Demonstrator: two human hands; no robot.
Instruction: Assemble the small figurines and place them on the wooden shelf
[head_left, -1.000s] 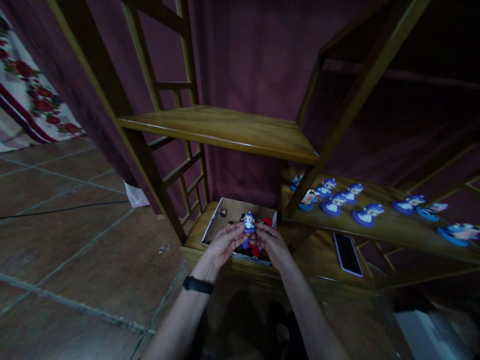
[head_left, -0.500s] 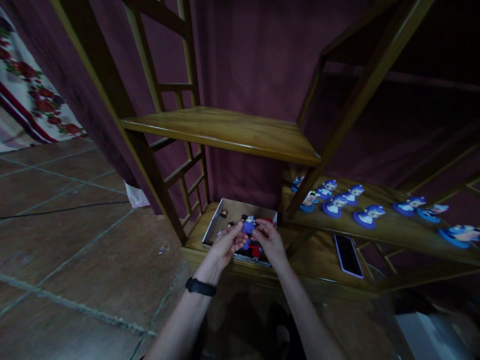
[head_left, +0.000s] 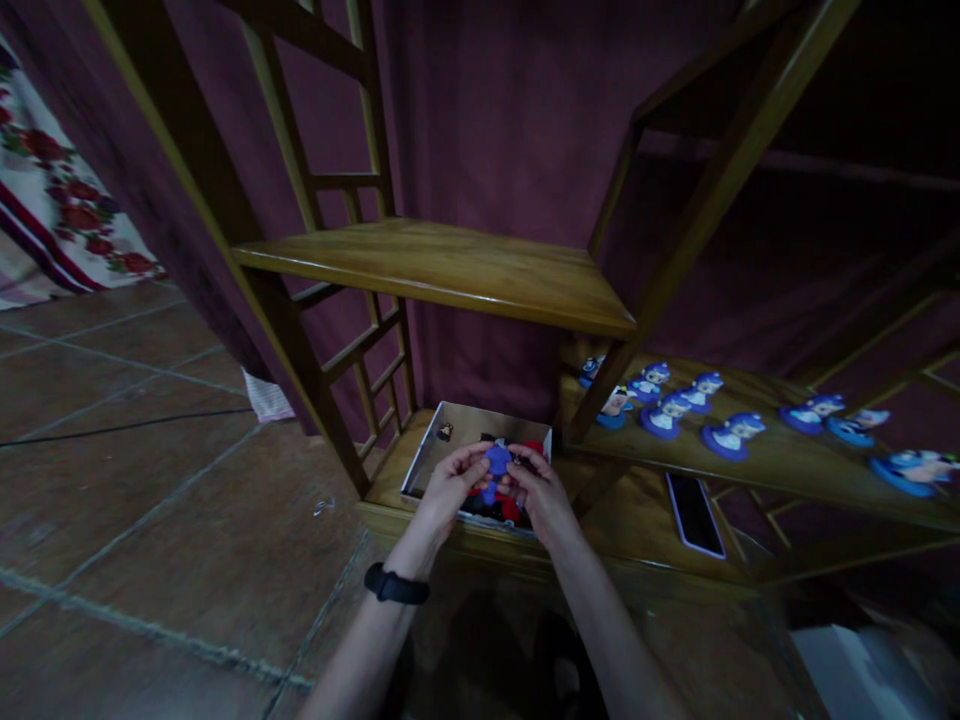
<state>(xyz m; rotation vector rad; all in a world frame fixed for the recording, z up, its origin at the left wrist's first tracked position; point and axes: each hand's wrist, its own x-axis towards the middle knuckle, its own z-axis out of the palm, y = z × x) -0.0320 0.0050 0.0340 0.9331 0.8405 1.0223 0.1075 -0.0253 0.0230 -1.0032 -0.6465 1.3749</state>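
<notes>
Between my two hands is a small purple figurine (head_left: 496, 460), held over a shallow cardboard box (head_left: 424, 462) on the bottom shelf. My left hand (head_left: 454, 483) pinches its left side, and my right hand (head_left: 538, 488) grips its right side. My fingers hide part of the figurine. Red and black pieces (head_left: 511, 510) lie in the right part of the box below my hands, too dark to make out well. One small dark figure (head_left: 445, 431) lies by itself toward the back left of the box.
Several purple and blue figurines (head_left: 733, 436) stand on the shelf to the right. Below them lies a phone (head_left: 696, 514) with a light purple edge. A wooden shelf board (head_left: 442, 268) juts out above the box, and a slanted post (head_left: 600, 400) divides the two sections.
The figurine has been turned so that more of its plain purple side shows. Both hands have closed in on it, the left one's fingers now over its upper side.
</notes>
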